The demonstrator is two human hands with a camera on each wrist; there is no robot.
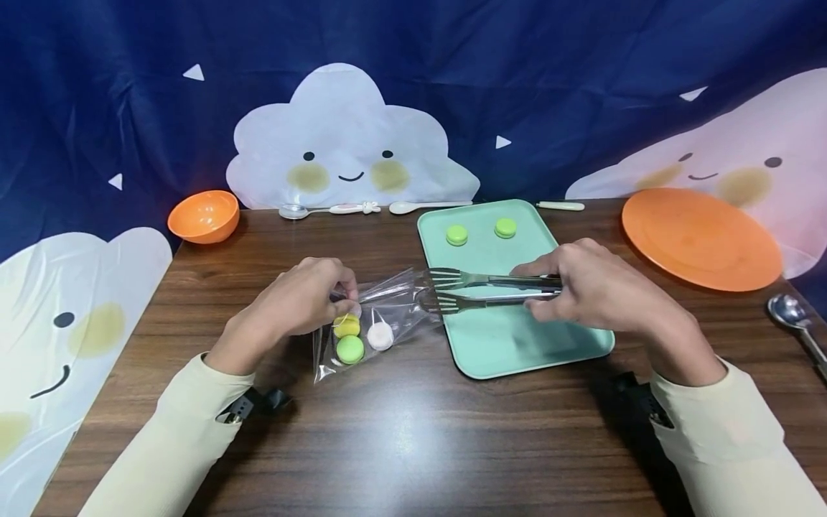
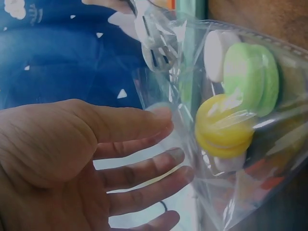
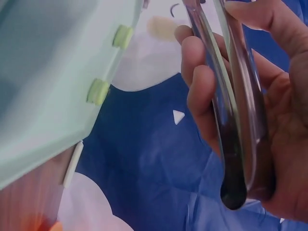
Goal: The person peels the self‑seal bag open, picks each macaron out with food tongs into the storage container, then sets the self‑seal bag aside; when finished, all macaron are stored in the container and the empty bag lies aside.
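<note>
Left hand [image 1: 304, 298] pinching mouth of clear plastic bag [image 1: 375, 323] on worktop, 3 macarons inside. Right hand [image 1: 591, 287] clamped on steel serving tongs [image 1: 491, 289], tips at bag mouth. Risk: tines snagging film, macaron slipping out.

The tongs' [image 1: 491, 289] tips blur behind the bag [image 1: 381, 316], possibly inside it.

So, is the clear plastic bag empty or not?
Not empty: the plastic bag holds a yellow macaron, a green macaron and a white macaron.
</note>
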